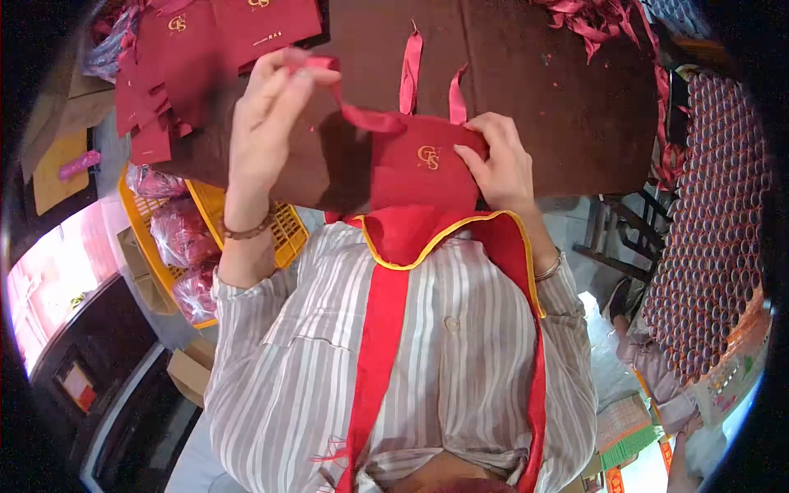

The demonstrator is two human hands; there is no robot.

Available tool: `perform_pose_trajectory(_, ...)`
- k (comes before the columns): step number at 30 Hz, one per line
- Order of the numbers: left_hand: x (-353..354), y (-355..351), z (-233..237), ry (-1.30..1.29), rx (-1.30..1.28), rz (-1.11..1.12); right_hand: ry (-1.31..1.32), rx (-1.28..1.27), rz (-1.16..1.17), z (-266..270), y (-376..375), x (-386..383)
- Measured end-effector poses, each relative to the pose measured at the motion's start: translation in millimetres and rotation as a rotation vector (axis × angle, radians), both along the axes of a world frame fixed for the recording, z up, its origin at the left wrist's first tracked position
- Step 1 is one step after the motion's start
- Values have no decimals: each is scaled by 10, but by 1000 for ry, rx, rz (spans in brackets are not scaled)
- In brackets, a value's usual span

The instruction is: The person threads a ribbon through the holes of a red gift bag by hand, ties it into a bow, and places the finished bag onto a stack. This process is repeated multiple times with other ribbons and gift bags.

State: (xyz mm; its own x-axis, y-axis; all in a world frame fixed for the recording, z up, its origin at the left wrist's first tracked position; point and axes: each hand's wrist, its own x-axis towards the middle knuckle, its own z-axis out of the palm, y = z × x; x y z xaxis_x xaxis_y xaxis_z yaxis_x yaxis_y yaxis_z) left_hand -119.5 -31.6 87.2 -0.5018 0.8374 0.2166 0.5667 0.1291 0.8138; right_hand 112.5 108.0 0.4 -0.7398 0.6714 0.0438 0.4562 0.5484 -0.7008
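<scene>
Bag [415, 168] held over the near edge of the desk [559, 99]. The right hand [503, 168] is nearer, its fingers clamped on the bag's right edge. The left hand [267, 115] is raised, its fingers pinching the ribbon [370, 121], which slants down and right to the bag's mouth.

One head-worn camera looks steeply down, close; striped shirt [460, 361] fills the bottom; left hand [265, 123], right hand [503, 168], tabletop [559, 123] above.
</scene>
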Motion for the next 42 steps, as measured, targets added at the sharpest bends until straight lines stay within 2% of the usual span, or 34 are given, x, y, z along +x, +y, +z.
perform_pose_trajectory(1, 5, 40, -71, 112, -2, -3, 40, -28, 31, -1, 34, -5)
perform_pose_trajectory(2, 53, 73, -101, 112, -6, -7, 80, -56, 62, -1, 76, -11)
perform_pose_trajectory(4, 195, 171, -152, -235, -129, -226, 76, -87, 137, 1, 222, -13)
perform_pose_trajectory(6, 416, 247, -169, -467, -295, -264, 72, -114, 216, 31, 345, -38)
perform_pose_trajectory(8, 596, 300, -228, -460, -326, -317, -56, -493, 222, 73, 438, -64)
perform_pose_trajectory(10, 714, 292, -318, -490, -437, -305, -85, -549, 238, 113, 494, -77)
perform_pose_trajectory(11, 768, 269, -425, -311, -366, -315, -85, -658, 217, 150, 506, -89)
perform_pose_trajectory(12, 809, 256, -515, -313, -369, -310, -84, -768, 197, 169, 513, -107)
perform_pose_trajectory(14, 874, 254, -629, 6, -189, -262, -97, -781, 228, 175, 546, -119)
perform_pose_trajectory(15, 897, 272, -632, 100, -188, -219, -142, -759, 266, 205, 565, -133)
perform_pose_trajectory(17, 920, 290, -650, 197, -241, -189, -188, -732, 304, 219, 599, -136)
perform_pose_trajectory(19, 940, 314, -670, 293, -294, -159, -149, -677, 454, 201, 641, -135)
perform_pose_trajectory(21, 954, 336, -684, 382, -177, -131, -161, -714, 453, 261, 625, -159)
perform_pose_trajectory(28, 948, 360, -686, 414, -272, -159, -134, -818, 460, 285, 568, -234)
perform_pose_trajectory(32, 911, 391, -608, 252, -265, -97, -87, -886, 441, 184, 577, -241)
perform_pose_trajectory(34, 873, 401, -611, 149, -183, -62, -22, -1019, 366, 139, 575, -247)
perform_pose_trajectory(37, 802, 378, -661, 138, -79, -93, -6, -1088, 317, 68, 570, -244)
perform_pose_trajectory(42, 805, 276, -712, 30, -35, -138, -22, -1080, 300, 45, 558, -229)
